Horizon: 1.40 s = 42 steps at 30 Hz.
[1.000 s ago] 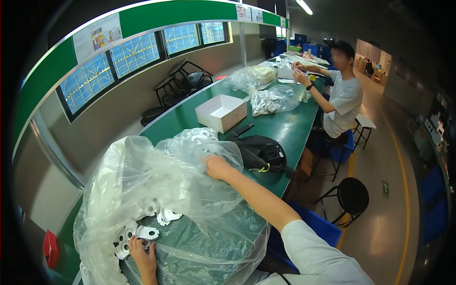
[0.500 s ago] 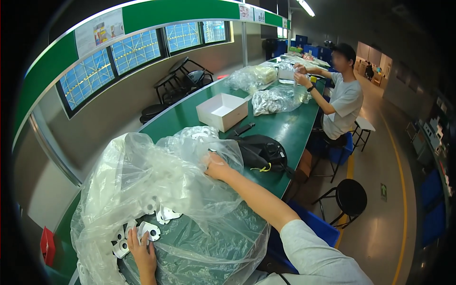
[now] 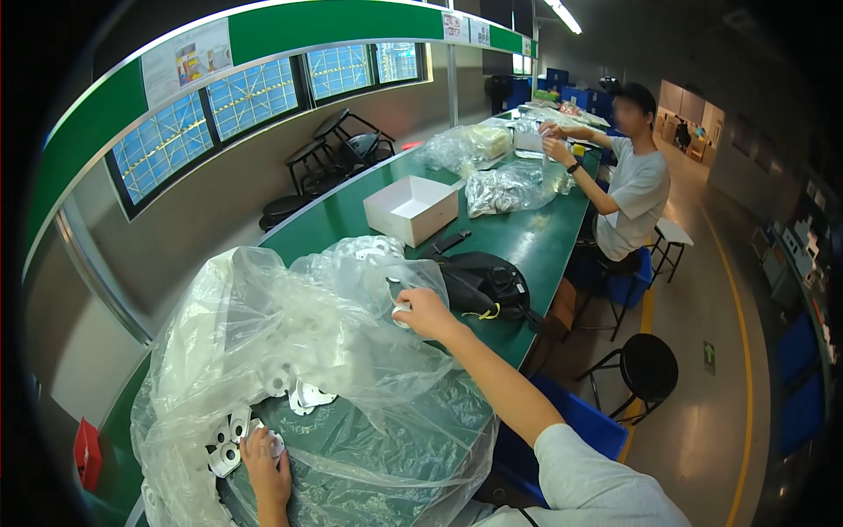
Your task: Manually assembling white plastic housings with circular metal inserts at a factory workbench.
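At the lower left, my left hand [image 3: 266,465] has its fingers curled over a small white piece [image 3: 278,446]. Beside it lie several flat white pieces with round holes [image 3: 221,452], and another small white piece [image 3: 307,397] rests a little farther off. They lie in the opening of a large clear plastic bag [image 3: 290,334] that spreads across the near table. My right hand [image 3: 424,314] reaches forward over the bag's far right side and pinches a white part [image 3: 401,314], mostly covered by the fingers. More white parts [image 3: 378,249] show through the bag's far end.
A black bag [image 3: 483,285] lies beyond my right hand, near a white open box [image 3: 411,211] on the green table [image 3: 325,211]. Farther along are filled clear bags [image 3: 509,186] and a co-worker [image 3: 634,184] at the table's right edge. A blue bin [image 3: 575,422] stands below my right arm.
My right hand has moved right and slightly back toward me, and the white part now shows at its fingertips. My left hand has drawn its fingers in over the white piece.
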Motion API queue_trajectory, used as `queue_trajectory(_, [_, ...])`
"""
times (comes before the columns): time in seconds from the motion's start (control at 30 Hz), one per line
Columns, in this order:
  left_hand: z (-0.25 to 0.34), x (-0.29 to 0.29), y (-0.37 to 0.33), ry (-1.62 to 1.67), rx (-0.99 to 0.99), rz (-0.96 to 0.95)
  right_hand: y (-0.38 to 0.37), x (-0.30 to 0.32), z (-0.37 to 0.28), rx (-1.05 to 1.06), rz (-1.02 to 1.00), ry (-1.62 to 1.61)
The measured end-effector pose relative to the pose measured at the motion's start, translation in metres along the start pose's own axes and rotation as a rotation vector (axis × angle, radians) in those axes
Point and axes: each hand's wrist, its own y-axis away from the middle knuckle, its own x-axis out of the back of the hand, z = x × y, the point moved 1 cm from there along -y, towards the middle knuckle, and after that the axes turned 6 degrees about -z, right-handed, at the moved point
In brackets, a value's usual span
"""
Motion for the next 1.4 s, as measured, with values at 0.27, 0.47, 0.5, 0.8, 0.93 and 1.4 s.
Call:
queue_trajectory(0.27, [-0.005, -0.007, 0.004, -0.151, 0.044, 0.181, 0.054, 0.029, -0.116, 0.088, -0.045, -0.110])
queue_trajectory(0.47, [0.002, 0.010, 0.004, 0.067, 0.247, 0.465, 0.066, -0.047, -0.168, 0.180, -0.351, -0.720])
queue_trajectory(0.5, [0.006, 0.012, 0.006, 0.251, 0.309, 0.470, 0.066, -0.067, -0.166, 0.164, -0.395, -0.797])
queue_trajectory(0.8, [0.034, -0.007, -0.001, 1.318, 0.512, 0.191, 0.071, -0.136, -0.149, -0.081, -0.500, -0.863])
queue_trajectory(0.93, [0.024, -0.031, 0.007, 1.325, 0.486, 0.225, 0.077, -0.145, -0.138, -0.108, -0.523, -0.797])
queue_trajectory(1.4, [0.046, -0.020, 0.022, 1.457, 0.403, 0.253, 0.105, -0.139, -0.162, 0.225, -0.409, -0.600])
